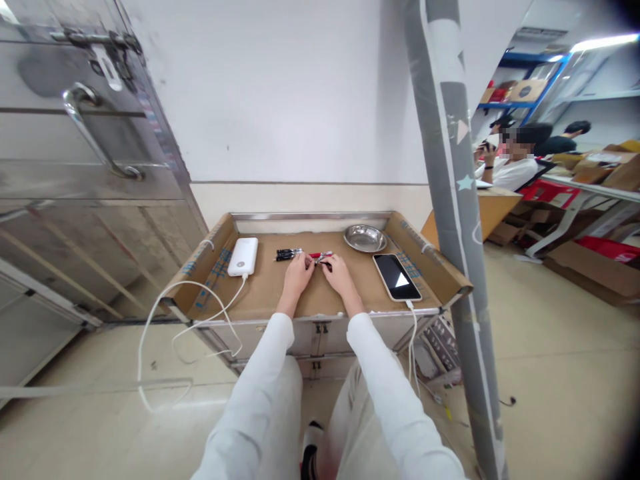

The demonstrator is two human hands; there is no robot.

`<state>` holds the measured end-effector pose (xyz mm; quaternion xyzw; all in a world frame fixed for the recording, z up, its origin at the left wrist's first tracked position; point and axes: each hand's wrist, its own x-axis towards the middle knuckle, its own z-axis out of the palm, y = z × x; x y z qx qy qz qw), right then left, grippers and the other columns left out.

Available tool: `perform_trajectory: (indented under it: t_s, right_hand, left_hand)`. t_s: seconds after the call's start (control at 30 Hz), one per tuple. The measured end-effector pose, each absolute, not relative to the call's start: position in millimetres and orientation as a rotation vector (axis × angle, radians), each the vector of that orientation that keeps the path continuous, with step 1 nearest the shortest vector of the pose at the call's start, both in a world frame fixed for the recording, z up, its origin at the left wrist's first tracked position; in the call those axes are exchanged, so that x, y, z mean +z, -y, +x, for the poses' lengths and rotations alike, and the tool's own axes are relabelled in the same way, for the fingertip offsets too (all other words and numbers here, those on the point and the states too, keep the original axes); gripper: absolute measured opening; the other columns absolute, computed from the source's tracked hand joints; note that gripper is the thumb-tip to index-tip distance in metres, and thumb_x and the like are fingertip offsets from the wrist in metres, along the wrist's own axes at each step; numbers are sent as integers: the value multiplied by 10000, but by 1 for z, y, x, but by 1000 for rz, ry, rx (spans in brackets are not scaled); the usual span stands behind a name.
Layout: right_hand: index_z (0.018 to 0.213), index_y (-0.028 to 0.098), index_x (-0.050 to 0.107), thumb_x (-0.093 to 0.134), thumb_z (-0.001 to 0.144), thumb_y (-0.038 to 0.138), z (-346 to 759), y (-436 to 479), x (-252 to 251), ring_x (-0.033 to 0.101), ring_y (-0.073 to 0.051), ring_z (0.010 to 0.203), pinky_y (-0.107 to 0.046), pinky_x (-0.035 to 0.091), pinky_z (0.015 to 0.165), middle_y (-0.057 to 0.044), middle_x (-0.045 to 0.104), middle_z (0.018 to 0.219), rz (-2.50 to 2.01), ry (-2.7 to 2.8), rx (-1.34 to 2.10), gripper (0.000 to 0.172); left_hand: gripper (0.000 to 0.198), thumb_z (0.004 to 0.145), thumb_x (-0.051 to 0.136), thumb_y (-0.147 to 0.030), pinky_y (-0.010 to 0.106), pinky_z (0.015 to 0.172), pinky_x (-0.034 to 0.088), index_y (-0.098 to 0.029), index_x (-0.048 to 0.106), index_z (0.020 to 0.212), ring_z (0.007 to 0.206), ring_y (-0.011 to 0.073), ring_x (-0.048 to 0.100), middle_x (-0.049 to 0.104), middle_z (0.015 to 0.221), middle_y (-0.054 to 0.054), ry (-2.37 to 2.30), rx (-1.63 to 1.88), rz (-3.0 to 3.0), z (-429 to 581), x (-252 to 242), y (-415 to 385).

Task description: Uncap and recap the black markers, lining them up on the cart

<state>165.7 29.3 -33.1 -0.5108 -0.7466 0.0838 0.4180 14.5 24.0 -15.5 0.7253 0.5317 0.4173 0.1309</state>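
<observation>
My left hand (299,273) and my right hand (337,272) meet over the middle of a cardboard-lined tabletop (270,300). Both have their fingers closed in a pinch. Between the fingertips is a small, thin dark pen-like piece (325,263), mostly covered by the fingers. Several black pens (287,255) with shiny parts lie just beyond my left hand. Behind the fingertips lies a red pen-like item (320,255), partly hidden.
A white power bank (243,256) with a cable lies left. A metal dish (365,238) stands back right, and a phone (397,277) on a cable lies right. A wrapped grey pole (457,200) rises beside the table. People (515,167) sit farther right.
</observation>
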Motion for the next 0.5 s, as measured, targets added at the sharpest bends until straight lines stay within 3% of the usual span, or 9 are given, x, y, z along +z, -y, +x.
perform_trajectory:
  t_s: [0.5]
  right_hand:
    - [918,198,668,485,840,146,164,-30,-35,550,-198,913,-351,439,883,-72,613,951,-1283,1861,174,206]
  left_hand:
    - [45,856,512,-179,294,738,470,-187,537,820,724,158,577,601,836,46,-1563,1178,2117,15,-15,-25]
